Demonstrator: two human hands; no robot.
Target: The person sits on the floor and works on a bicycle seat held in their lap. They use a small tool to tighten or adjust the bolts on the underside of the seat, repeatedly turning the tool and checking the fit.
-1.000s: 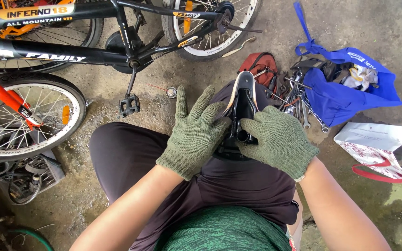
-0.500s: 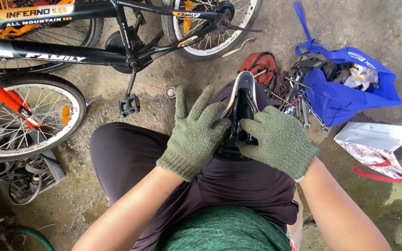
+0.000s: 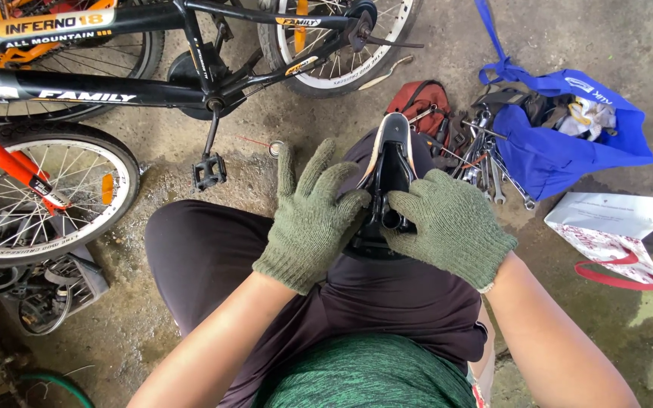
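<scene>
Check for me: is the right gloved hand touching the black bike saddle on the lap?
Touching. The head view shows the right hand in its green glove with fingertips pressed against the underside of the black saddle; no gap shows between them.
</scene>
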